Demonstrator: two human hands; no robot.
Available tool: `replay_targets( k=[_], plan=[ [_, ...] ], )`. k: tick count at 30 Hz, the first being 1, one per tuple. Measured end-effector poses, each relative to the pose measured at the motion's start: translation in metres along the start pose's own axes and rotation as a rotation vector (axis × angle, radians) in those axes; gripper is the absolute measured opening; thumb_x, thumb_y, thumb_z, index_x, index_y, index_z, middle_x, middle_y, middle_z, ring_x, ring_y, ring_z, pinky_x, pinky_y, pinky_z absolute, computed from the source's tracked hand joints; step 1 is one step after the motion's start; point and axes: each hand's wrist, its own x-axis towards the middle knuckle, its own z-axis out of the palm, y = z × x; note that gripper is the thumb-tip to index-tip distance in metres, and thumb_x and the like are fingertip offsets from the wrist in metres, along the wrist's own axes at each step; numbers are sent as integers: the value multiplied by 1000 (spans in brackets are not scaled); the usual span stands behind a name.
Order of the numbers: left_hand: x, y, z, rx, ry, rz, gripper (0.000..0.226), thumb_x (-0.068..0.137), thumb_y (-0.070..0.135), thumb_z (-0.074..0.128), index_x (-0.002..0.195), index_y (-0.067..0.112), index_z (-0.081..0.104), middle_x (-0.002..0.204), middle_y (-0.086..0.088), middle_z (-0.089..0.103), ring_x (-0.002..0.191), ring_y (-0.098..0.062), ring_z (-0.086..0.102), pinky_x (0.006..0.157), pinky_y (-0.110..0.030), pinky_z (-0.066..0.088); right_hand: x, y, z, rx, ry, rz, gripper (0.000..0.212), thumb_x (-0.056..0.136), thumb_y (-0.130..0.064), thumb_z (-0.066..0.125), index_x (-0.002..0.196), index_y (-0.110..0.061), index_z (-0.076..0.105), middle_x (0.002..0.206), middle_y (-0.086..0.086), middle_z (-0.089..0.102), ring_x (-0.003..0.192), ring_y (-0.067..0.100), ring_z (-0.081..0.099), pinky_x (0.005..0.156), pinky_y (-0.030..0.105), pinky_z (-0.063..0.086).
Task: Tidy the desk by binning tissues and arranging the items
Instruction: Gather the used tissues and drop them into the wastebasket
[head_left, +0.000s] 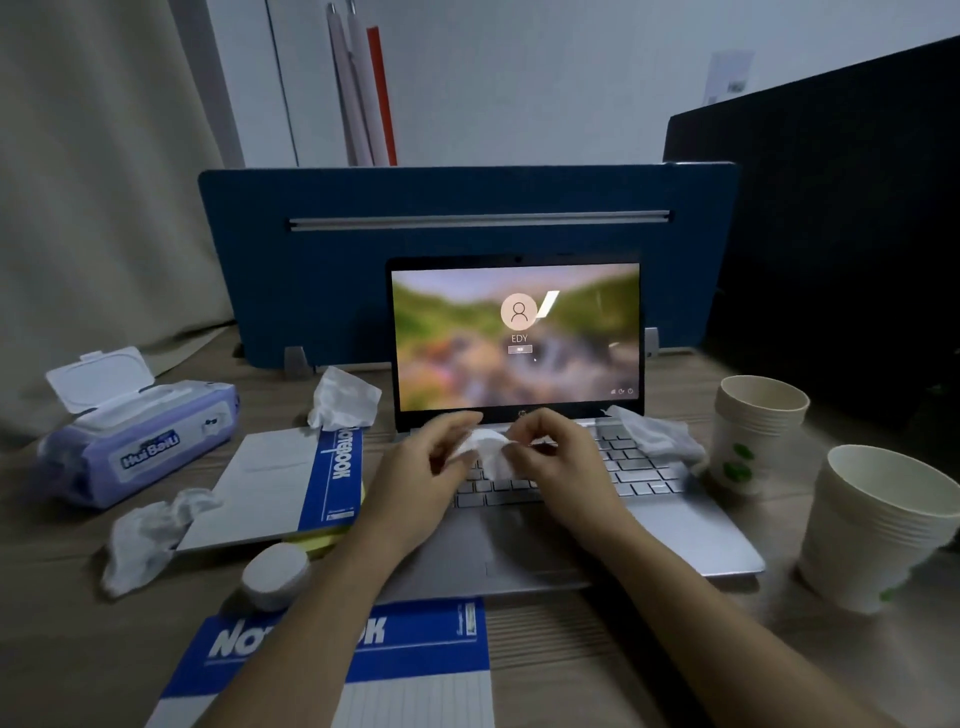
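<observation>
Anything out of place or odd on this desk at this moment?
Yes. Crumpled tissues litter the desk: one on the laptop keyboard's right side, one beside the screen, one at the left notebook's corner. Both hands pinch another. The wipes pack lid stands open.

just the one head-worn cam, wide-angle, looking forward and down over the desk (597, 649), close above the open laptop (519, 374), blue divider panel (467, 249) straight ahead, both forearms reaching in from the bottom edge, edges bowed by the lens
</observation>
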Motion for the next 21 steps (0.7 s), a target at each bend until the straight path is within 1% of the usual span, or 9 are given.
replay_targets(
  k=[3,5,8,11,15,16,18,19,21],
  plan=[
    [3,7,-1,-140,61,-6,26,96,13,60,113,30,68,100,18,72,96,2,65,80,-15,50,1,-5,0,323,10,142,21,81,10,62,74,-10,63,74,10,58,71,23,53,74,44,49],
    [3,14,2,-258,84,-27,23,100,14,52,106,26,71,100,9,72,96,-8,66,79,-19,50,1,-8,-1,467,1,216,21,81,11,62,74,-9,63,72,14,57,70,25,51,71,44,47],
    [1,26,10,-625,-24,-168,26,97,18,47,110,20,70,102,-9,71,93,-25,66,77,-37,52,-4,-10,0,431,-43,221,13,80,7,67,79,-5,64,69,11,60,66,21,55,64,31,45],
    [0,28,13,-829,-140,-205,34,88,27,53,118,19,66,102,-9,66,91,-21,63,74,-34,50,-6,-8,1,346,-65,177,13,79,7,70,79,-5,67,64,1,66,59,9,59,59,19,46],
    [-3,24,14,-674,-58,-205,33,82,44,67,109,25,69,97,-5,66,88,-20,63,69,-31,49,-8,-6,0,233,-148,119,14,79,4,70,81,-9,74,74,17,70,68,17,59,67,29,48],
    [-3,23,14,-621,-13,-203,31,83,44,70,107,23,70,98,-5,69,89,-21,65,71,-31,51,-9,-6,0,223,-190,111,15,80,4,69,83,-10,75,75,16,71,69,16,60,67,28,48],
    [-2,19,14,-547,68,-199,21,87,32,68,102,18,70,106,-4,73,94,-24,67,75,-33,52,-8,-5,-5,170,-262,70,21,83,5,66,85,-13,76,75,-1,74,71,8,65,70,20,49],
    [-1,17,12,-521,103,-200,13,89,26,66,97,17,70,108,-3,73,94,-25,67,74,-34,52,-5,-3,-10,81,-246,31,22,84,4,65,85,-15,76,77,-5,75,74,5,66,72,20,50],
    [0,12,7,-481,156,-213,3,91,19,66,89,20,69,108,-4,73,89,-28,67,71,-40,52,4,6,-30,-271,-77,-72,18,85,-2,65,90,-16,76,87,-3,75,83,12,68,78,30,52]
  ],
)
